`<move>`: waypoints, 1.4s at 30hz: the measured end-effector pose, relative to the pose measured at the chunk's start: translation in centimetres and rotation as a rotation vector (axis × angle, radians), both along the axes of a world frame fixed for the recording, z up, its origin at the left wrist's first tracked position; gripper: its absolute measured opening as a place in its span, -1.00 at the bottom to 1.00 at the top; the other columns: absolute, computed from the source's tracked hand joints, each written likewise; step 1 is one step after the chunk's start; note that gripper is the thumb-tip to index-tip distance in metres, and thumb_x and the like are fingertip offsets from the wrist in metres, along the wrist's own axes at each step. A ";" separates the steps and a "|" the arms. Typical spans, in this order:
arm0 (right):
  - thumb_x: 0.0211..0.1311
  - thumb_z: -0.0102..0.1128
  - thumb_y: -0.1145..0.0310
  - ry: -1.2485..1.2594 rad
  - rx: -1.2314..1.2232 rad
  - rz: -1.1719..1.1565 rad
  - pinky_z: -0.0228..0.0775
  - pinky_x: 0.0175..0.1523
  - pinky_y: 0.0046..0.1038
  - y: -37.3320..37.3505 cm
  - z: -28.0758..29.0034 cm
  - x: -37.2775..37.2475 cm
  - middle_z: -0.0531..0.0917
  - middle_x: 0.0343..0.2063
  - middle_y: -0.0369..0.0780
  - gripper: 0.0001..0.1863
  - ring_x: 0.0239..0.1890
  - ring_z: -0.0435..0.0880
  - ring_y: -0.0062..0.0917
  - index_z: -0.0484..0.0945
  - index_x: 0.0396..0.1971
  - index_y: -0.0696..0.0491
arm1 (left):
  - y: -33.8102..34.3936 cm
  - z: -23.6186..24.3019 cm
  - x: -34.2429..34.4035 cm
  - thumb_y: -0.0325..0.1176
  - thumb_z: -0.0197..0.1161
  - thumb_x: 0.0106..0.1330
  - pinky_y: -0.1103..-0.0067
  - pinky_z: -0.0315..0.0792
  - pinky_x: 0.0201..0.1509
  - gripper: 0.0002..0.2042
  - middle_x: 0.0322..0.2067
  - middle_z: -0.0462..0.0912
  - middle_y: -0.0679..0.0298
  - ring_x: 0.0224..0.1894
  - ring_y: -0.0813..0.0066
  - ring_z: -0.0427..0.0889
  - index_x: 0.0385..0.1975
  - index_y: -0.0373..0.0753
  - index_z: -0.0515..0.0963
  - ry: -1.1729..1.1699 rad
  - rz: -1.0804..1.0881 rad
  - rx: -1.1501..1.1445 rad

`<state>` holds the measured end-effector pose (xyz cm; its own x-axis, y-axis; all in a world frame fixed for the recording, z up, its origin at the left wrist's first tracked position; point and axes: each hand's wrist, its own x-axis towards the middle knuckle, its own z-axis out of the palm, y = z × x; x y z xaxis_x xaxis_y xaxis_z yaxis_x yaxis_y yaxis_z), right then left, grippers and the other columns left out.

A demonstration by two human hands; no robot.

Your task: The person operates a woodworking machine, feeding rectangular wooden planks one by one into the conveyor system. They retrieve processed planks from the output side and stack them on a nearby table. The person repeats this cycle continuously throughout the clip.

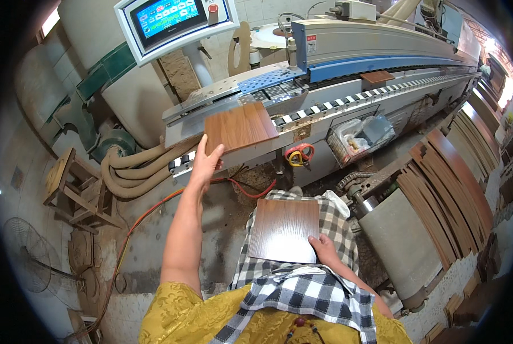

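A brown wood-grain board (pixel 242 127) lies at the near end of a long machine's feed bed (pixel 190 121). My left hand (pixel 209 162) holds its near left corner, thumb along the front edge and fingers along the left side. Over my lap, a second wood-grain board (pixel 284 229) is tilted and shines with reflected light. Gripping that board at its lower right edge is my right hand (pixel 323 250), its thumb on the face and its fingers partly hidden beneath.
A control screen (pixel 167 20) stands at the upper left. Below the roller track (pixel 348 103) hang scissors (pixel 298 155) and a wire basket (pixel 359 137). Stacked panels (pixel 448 192) stand on a roller conveyor (pixel 402 252) at right. A wooden stool (pixel 84 189), hoses (pixel 133 175) and a fan (pixel 30 252) are at left.
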<state>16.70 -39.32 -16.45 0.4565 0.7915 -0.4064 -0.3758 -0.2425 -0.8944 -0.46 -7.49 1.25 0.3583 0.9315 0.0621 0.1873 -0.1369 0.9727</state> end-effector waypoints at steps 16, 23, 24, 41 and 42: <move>0.23 0.09 0.33 0.045 0.006 0.015 0.40 -0.23 -0.57 0.0 -0.2 0.2 0.59 -0.34 -0.18 -0.72 -0.35 0.55 -0.60 0.40 -0.19 0.24 | 6.7 -1.1 2.2 -0.01 0.16 0.17 0.23 0.04 0.26 -0.58 0.06 0.44 0.23 0.17 0.27 0.30 -0.04 -0.08 0.50 0.712 0.280 0.727; 0.26 0.06 0.33 0.044 -0.005 0.022 0.40 -0.22 -0.57 0.0 0.9 0.2 0.59 -0.34 -0.18 -0.72 -0.35 0.55 -0.59 0.41 -0.18 0.24 | 7.0 -2.1 1.7 -0.07 0.13 0.18 0.18 -0.06 0.32 -0.63 0.04 0.49 0.30 0.18 0.31 0.33 -0.05 -0.06 0.52 0.631 0.295 0.745; 0.26 0.06 0.33 0.047 -0.004 0.020 0.40 -0.22 -0.57 0.0 0.9 0.2 0.59 -0.34 -0.18 -0.72 -0.35 0.55 -0.59 0.41 -0.18 0.24 | 7.0 -2.1 1.7 -0.08 0.13 0.19 0.17 -0.06 0.32 -0.64 0.04 0.49 0.30 0.18 0.30 0.33 -0.06 -0.06 0.52 0.613 0.289 0.746; 0.25 0.07 0.33 0.044 0.003 0.015 0.38 -0.22 -0.58 -0.2 0.9 0.2 0.58 -0.34 -0.20 -0.73 -0.33 0.52 -0.62 0.42 -0.18 0.22 | 7.3 -2.5 1.2 -0.16 0.10 0.23 0.15 -0.03 0.30 -0.69 0.03 0.51 0.36 0.17 0.30 0.35 -0.05 -0.04 0.53 0.563 0.230 0.731; 0.25 0.07 0.33 0.053 0.005 0.013 0.38 -0.22 -0.58 -0.2 0.8 0.1 0.58 -0.34 -0.20 -0.73 -0.33 0.52 -0.62 0.41 -0.18 0.22 | 7.4 -2.5 1.2 -0.16 0.10 0.23 0.15 -0.03 0.30 -0.69 0.03 0.51 0.36 0.17 0.30 0.35 -0.06 -0.04 0.53 0.560 0.227 0.728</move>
<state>16.84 -39.47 -15.66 0.4236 0.7993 -0.4261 -0.4197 -0.2437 -0.8744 0.72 -0.11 -1.26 0.3272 0.7825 0.5298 0.6982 -0.5779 0.4225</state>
